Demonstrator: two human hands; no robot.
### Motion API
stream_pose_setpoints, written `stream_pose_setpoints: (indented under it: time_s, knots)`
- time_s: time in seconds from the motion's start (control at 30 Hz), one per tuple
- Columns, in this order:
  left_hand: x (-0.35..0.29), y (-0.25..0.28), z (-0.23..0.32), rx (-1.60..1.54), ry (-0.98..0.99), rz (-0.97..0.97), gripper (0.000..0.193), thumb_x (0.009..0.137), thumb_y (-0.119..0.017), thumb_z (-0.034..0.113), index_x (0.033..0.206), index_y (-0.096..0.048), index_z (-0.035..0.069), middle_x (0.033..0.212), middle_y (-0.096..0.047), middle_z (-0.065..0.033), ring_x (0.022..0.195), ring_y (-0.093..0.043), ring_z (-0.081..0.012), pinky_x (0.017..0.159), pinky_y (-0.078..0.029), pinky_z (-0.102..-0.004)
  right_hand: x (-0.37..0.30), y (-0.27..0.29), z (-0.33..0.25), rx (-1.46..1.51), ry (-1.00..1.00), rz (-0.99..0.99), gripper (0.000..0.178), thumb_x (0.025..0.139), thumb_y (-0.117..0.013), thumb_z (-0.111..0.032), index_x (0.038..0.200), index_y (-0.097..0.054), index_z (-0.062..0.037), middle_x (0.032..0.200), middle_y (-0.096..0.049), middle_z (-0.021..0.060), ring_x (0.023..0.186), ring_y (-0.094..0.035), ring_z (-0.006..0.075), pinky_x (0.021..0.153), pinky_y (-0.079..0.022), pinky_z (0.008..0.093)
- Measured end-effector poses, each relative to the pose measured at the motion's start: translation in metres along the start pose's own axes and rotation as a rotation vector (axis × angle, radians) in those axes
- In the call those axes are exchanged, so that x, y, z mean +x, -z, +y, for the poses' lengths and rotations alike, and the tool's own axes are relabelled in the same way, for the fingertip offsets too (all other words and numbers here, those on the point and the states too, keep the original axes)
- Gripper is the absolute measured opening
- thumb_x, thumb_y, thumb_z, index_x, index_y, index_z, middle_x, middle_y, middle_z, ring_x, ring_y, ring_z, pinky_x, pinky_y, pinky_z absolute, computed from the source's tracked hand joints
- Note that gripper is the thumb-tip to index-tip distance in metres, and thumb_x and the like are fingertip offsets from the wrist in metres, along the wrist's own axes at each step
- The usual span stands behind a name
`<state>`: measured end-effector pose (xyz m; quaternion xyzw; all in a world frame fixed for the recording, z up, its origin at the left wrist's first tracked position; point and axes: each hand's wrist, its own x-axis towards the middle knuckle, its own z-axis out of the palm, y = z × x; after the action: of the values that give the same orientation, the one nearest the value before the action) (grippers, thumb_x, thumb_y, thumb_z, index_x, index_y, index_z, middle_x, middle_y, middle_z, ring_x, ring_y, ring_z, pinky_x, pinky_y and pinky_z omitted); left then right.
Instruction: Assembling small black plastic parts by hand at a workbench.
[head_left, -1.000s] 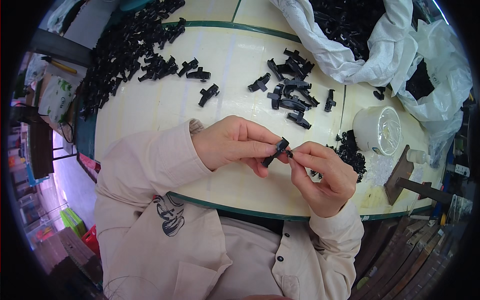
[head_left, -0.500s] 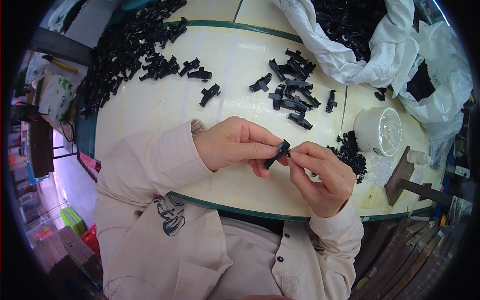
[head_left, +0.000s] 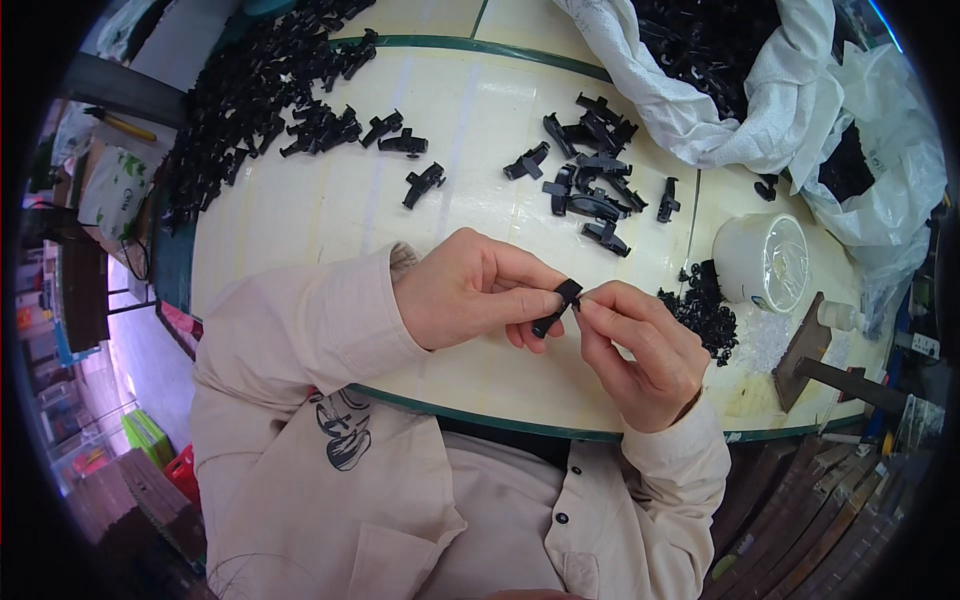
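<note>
My left hand (head_left: 480,290) pinches a black plastic cross-shaped part (head_left: 558,307) between thumb and fingers, tilted over the table's near side. My right hand (head_left: 643,345) meets it from the other side, thumb and forefinger pressed together at the part's edge. A dark bit shows at those fingertips, too small and covered to make out. Beyond my hands lies a loose group of similar black parts (head_left: 597,206). To the right of my right hand is a heap of tiny black pieces (head_left: 706,318).
A large pile of black parts (head_left: 235,105) covers the far left. At the far right stand a white sack (head_left: 690,140) of black parts and a clear plastic bag (head_left: 880,220). A white tub (head_left: 735,258) and a metal stand (head_left: 803,352) are on the right.
The cross-shaped part has turned slightly between my fingers, and its broad flat face shows more now. Both hands stay nearly in place, and the whole view has shifted a little.
</note>
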<state>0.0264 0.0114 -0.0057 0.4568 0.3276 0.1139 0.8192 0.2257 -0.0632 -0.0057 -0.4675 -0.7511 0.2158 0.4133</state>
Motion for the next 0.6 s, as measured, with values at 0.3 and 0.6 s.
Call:
stream_pose_setpoints:
  time_s: [0.3, 0.6]
  knots:
    - [0.002, -0.002, -0.006, -0.018, -0.027, 0.023, 0.024, 0.093, -0.055, 0.011, 0.111, -0.062, -0.002, 0.090, -0.068, -0.0081, 0.074, -0.064, -0.0103, 0.066, -0.052, -0.0218, -0.004, -0.001, -0.001, -0.026, -0.028, 0.000, 0.028, 0.071, -0.070, 0.009, 0.097, -0.064, 0.0033, 0.095, -0.064, 0.0143, 0.074, -0.067, 0.0230, 0.062, -0.055, 0.0279]
    - [-0.004, 0.024, -0.008, 0.068, -0.071, 0.265, 0.027, 0.091, -0.057, 0.009, 0.114, -0.058, -0.005, 0.089, -0.065, -0.0090, 0.073, -0.064, -0.0124, 0.067, -0.053, -0.0215, -0.017, 0.029, 0.000, -0.285, -0.266, 0.098, 0.025, 0.071, -0.070, 0.011, 0.094, -0.067, 0.0017, 0.091, -0.066, 0.0131, 0.067, -0.062, 0.0160, 0.059, -0.050, 0.0238]
